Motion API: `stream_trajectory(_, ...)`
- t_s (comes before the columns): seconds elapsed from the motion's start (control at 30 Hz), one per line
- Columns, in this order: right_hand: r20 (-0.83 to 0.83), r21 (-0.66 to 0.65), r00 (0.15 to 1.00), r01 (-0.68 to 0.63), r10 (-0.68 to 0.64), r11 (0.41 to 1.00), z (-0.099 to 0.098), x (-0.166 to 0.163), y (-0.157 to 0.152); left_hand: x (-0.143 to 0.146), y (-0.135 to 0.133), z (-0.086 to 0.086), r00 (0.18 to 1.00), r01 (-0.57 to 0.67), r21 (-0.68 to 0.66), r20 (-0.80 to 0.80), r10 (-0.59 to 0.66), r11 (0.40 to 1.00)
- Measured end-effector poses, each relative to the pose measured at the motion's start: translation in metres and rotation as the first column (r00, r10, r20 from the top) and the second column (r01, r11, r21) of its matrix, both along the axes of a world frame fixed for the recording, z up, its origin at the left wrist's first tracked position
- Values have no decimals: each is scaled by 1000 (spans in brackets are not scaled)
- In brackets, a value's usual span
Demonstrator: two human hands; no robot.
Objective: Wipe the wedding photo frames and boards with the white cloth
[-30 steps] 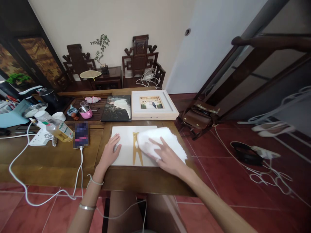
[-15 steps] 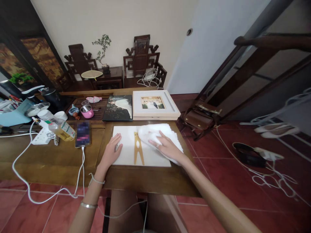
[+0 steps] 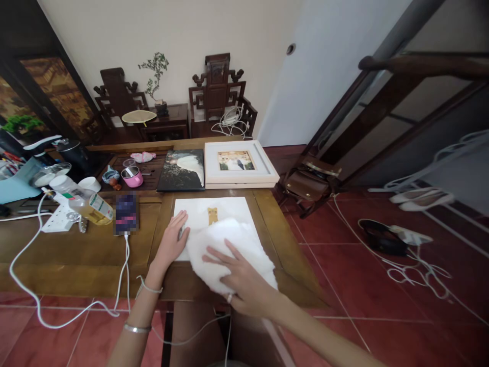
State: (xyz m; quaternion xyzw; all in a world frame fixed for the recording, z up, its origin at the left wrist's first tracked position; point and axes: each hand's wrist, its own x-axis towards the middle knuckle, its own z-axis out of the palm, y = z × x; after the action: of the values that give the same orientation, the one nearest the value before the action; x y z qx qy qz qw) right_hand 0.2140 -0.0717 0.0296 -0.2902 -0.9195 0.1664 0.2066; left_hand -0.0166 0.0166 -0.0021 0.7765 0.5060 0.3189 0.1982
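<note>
A white board [image 3: 225, 209] with a gold stand piece [image 3: 212, 214] lies flat at the near edge of the wooden table [image 3: 87, 250]. My left hand [image 3: 172, 243] rests on the board's left edge, fingers flat and apart. My right hand [image 3: 239, 278] lies spread on a white cloth [image 3: 225, 250], pressing it onto the near part of the board and over the table edge. The cloth hides most of the gold piece.
Behind the board lie a white picture frame [image 3: 239, 164] and a dark photo print [image 3: 183, 169]. To the left are a phone [image 3: 126, 213] on a white cable, a bottle [image 3: 89, 205], a power strip [image 3: 61, 218] and a pink cup [image 3: 133, 176]. A brown bag [image 3: 307, 184] sits on the floor.
My right hand has dragged the cloth from the board's far right corner toward me to its near edge. The left hand has stayed in place.
</note>
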Motion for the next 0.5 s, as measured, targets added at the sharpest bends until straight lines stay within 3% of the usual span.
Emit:
stream_trajectory(0.07, 12, -33, 996, -83, 83, 996, 6, 6, 2, 0, 0, 0, 1000, 3, -6, -5, -3, 1000)
stream_trajectory(0.13, 18, -39, 998, -57, 57, 998, 10, 11, 17, 0, 1, 0, 1000, 2, -7, -6, -2, 1000)
stream_trajectory(0.37, 67, 32, 957, 279, -281, 960, 9, 0, 110, -1, 1, -3, 1000, -1, 15, 28, 1, 1000)
stream_trajectory(0.5, 142, 53, 897, 416, -419, 908, 5, -21, 131, -1, 2, -5, 999, -2, 23, 47, 1, 1000)
